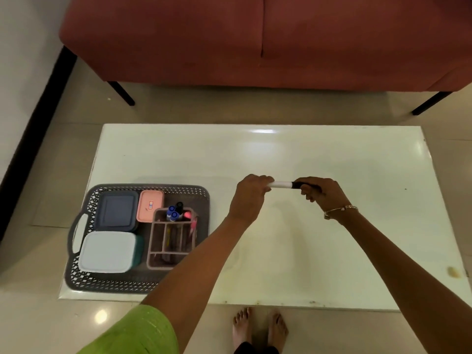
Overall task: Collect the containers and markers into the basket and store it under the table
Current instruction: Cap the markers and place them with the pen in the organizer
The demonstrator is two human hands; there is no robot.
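Note:
A white marker with a black cap is held level above the middle of the white table. My left hand grips its white barrel and my right hand grips the black cap end. A grey lattice basket sits at the table's front left corner. Inside it lie a dark blue-lidded container, a pink-lidded container and a white-lidded teal container. A pinkish divided caddy in the basket holds several markers upright.
A red sofa on black legs stands beyond the table's far edge. Beige tiled floor surrounds the table. My bare feet stand at the table's near edge. A small yellowish spot marks the table's right front.

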